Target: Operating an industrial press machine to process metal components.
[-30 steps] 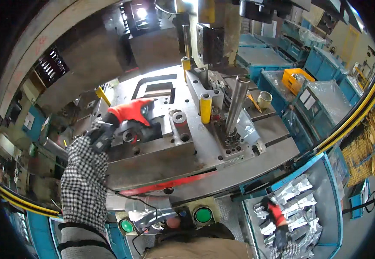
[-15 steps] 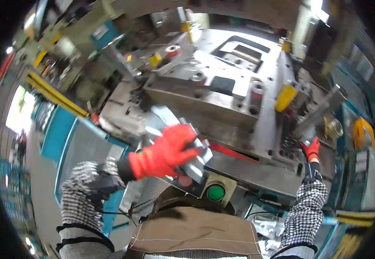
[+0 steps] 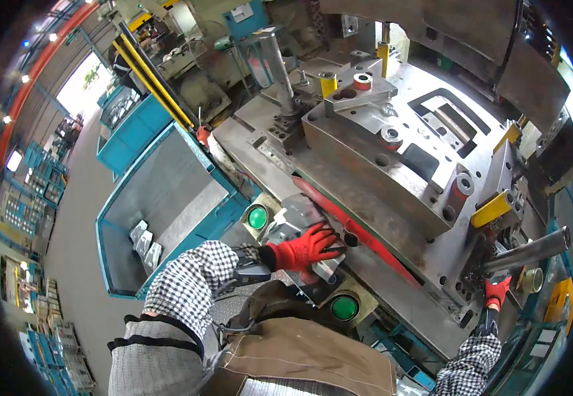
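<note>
My left hand [image 3: 305, 249], in a red glove, grips a shiny pressed metal part [image 3: 294, 219] in front of my chest, just above the press's front edge and between two green push buttons [image 3: 257, 216]. My right hand [image 3: 498, 291], also in a red glove, rests with fingers spread on the right front edge of the steel bed plate [image 3: 399, 297]; nothing shows in it. The grey die block [image 3: 366, 165] lies beyond both hands.
A blue bin [image 3: 168, 191] at my left holds a few shiny parts [image 3: 144, 240] on its floor. A red hose [image 3: 359, 231] runs along the die's front. Guide posts [image 3: 278, 66], yellow blocks [image 3: 491, 208] and a tilted steel cylinder [image 3: 531, 247] stand on the press.
My left hand lifted the metal part off the die and brought it toward my body and the left. My right hand left the right-hand bin and came to the bed plate's edge. My view swung left.
</note>
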Demonstrator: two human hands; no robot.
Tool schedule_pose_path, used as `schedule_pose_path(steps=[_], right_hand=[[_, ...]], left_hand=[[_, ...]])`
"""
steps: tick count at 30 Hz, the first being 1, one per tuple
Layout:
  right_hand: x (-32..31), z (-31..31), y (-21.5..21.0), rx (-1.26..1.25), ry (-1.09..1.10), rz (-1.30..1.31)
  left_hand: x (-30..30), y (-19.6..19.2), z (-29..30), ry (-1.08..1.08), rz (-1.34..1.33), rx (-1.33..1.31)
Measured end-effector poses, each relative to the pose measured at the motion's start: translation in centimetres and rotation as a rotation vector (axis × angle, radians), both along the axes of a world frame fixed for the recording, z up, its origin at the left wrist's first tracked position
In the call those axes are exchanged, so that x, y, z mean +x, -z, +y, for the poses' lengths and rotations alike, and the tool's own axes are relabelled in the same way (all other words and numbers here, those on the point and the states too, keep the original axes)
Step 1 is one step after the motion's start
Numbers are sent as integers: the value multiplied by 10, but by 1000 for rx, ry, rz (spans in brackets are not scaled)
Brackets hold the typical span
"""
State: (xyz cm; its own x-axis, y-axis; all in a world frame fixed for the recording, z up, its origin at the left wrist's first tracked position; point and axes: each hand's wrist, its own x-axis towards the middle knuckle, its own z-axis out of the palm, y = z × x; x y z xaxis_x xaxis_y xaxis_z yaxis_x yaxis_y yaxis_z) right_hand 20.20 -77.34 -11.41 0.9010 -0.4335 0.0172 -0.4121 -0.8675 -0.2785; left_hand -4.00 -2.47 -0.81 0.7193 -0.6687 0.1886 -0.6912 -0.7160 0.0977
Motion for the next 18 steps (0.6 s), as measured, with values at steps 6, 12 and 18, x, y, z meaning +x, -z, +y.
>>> schedule_pose_path(steps=[6, 12, 18], right_hand=[[-33, -23, -9, -47, 2, -369], [-213, -106, -42, 250, -238, -480], [-293, 107, -163, 892, -395, -171]], left_hand=[[3, -54, 81, -403, 50, 213], [-1, -21, 126, -648, 524, -503], [-16, -12, 140, -730, 595, -624]])
